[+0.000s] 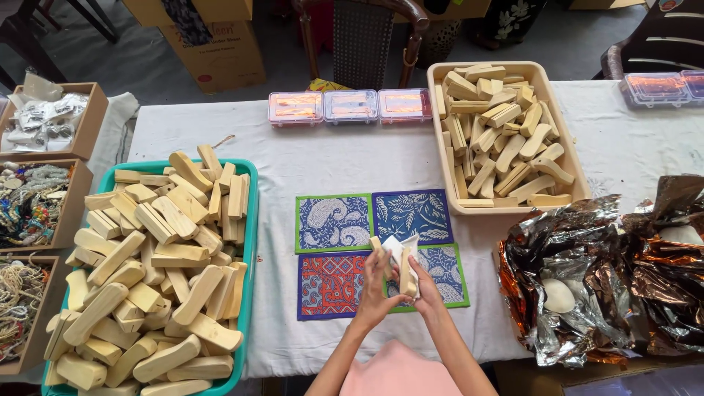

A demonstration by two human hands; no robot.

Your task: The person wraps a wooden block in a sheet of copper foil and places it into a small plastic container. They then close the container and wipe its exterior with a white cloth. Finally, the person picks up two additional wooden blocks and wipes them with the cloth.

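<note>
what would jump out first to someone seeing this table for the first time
The heaps of pale wooden blocks: one fills the teal tray at left, another the beige tray at upper right. In the middle, four patterned cloth squares lie under the left hand and right hand, which hold a block.

Teal tray (251, 220) w/ blocks, foil (587, 264), beads (29, 202).

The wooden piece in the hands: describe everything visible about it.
The wooden piece is pale, unfinished-looking wood, short and blocky with rounded edges, like those heaped in the two tubs. It stands roughly upright above the patterned cloth mats, held between the left hand and the right hand, with a white sheet against it.
</note>
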